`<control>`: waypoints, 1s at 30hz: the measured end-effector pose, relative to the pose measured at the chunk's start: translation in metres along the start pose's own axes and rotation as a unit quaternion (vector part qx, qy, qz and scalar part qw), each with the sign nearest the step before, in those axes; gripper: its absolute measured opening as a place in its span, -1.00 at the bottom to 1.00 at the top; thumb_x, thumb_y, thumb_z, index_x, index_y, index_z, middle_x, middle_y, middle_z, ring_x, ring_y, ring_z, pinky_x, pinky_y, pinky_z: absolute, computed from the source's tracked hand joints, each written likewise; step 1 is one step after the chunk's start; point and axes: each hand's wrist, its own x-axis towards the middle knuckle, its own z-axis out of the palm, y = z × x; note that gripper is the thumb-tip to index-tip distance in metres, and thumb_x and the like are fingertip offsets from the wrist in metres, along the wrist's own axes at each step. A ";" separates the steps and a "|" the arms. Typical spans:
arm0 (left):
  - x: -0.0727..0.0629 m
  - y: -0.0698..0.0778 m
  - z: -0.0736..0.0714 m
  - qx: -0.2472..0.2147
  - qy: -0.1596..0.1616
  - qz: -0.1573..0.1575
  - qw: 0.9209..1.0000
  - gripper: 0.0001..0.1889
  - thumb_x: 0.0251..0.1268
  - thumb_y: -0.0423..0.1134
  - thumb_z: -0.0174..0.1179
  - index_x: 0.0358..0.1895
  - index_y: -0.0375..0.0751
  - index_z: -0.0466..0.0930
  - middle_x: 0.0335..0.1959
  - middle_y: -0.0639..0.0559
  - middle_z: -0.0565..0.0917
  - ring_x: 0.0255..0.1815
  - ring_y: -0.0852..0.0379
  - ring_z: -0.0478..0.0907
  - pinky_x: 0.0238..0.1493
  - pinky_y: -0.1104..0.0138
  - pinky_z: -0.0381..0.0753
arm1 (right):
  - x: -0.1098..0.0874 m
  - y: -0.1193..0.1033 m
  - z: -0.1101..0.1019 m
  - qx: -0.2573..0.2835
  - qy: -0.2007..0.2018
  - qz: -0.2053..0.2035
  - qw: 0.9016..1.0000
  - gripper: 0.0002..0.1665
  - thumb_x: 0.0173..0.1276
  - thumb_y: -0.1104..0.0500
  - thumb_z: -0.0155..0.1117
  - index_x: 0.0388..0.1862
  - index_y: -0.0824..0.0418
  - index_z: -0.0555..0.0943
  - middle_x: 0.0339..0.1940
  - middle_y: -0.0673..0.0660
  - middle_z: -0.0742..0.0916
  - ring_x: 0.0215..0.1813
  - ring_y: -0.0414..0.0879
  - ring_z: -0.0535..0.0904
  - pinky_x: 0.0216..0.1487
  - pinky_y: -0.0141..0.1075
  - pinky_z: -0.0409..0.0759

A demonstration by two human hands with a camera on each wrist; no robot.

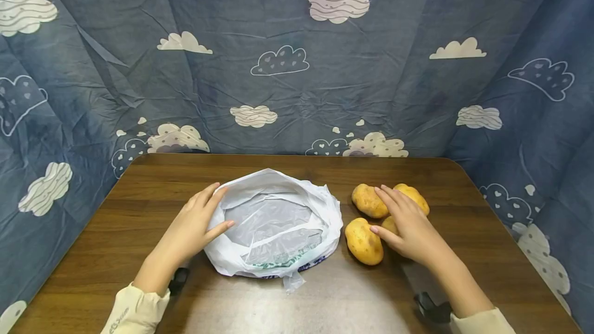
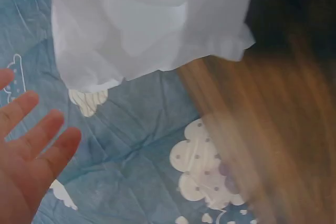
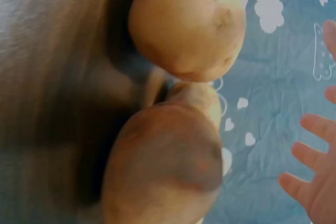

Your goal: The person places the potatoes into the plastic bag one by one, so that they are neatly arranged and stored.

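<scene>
A white plastic bag (image 1: 331,210) lies on the table with its mouth spread wide and its clear inner part showing. My left hand (image 1: 190,226) is at the bag's left rim, fingers extended; in the left wrist view the fingers (image 2: 58,145) are spread and grip nothing. To the right of the bag sit several yellow potatoes. My right hand (image 1: 408,228) hovers over them with straight fingers, its thumb tip near the front potato (image 1: 362,244) and its fingertips by the back-left potato (image 1: 366,201). Another potato (image 1: 415,197) is partly hidden behind that hand. The right wrist view shows a large potato (image 3: 184,24) close up.
The brown wooden table (image 1: 153,189) ends at a back edge beyond the bag. Behind and beside it hangs a blue cloth (image 1: 278,14) with cloud prints. Dark straps (image 1: 431,308) are at the wrists.
</scene>
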 end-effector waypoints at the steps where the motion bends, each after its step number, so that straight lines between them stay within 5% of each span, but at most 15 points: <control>1: -0.001 0.000 0.001 -0.003 0.002 -0.008 1.000 -0.27 0.10 0.05 0.20 0.29 -0.21 0.19 0.26 -0.24 0.20 0.19 -0.26 0.20 0.18 -0.07 0.23 | -0.002 0.001 0.000 0.003 0.003 0.004 1.000 -0.11 0.13 -0.08 0.29 0.36 0.16 0.15 0.29 0.26 0.29 0.25 0.27 0.16 0.18 0.20 0.13; 16: -0.022 -0.013 0.016 -0.067 0.024 -0.083 0.994 -0.32 0.18 -0.03 0.17 0.29 -0.27 0.15 0.17 -0.26 0.28 0.14 -0.24 0.28 0.11 -0.11 0.30 | -0.040 0.017 0.009 0.062 0.017 0.078 0.995 -0.08 0.11 0.02 0.34 0.38 0.14 0.11 0.27 0.29 0.31 0.25 0.27 0.15 0.10 0.27 0.15; 21: -0.027 -0.014 0.018 -0.088 0.007 -0.103 0.991 -0.30 0.20 0.01 0.13 0.31 -0.25 0.11 0.18 -0.26 0.27 0.15 -0.23 0.27 0.10 -0.11 0.32 | -0.053 0.022 0.013 0.097 0.020 0.107 0.989 -0.07 0.12 0.08 0.34 0.40 0.12 0.07 0.25 0.38 0.29 0.22 0.36 0.14 0.08 0.32 0.13; 30: -0.034 -0.015 0.024 -0.148 -0.002 -0.122 0.981 -0.27 0.12 -0.11 0.24 0.32 -0.22 0.10 0.13 -0.28 0.31 -0.18 -0.06 0.53 -0.29 0.16 0.62 | -0.066 0.029 0.019 0.155 -0.007 0.168 0.974 -0.08 0.19 0.04 0.28 0.41 0.13 0.02 0.27 0.42 0.22 0.23 0.40 0.10 0.05 0.36 0.16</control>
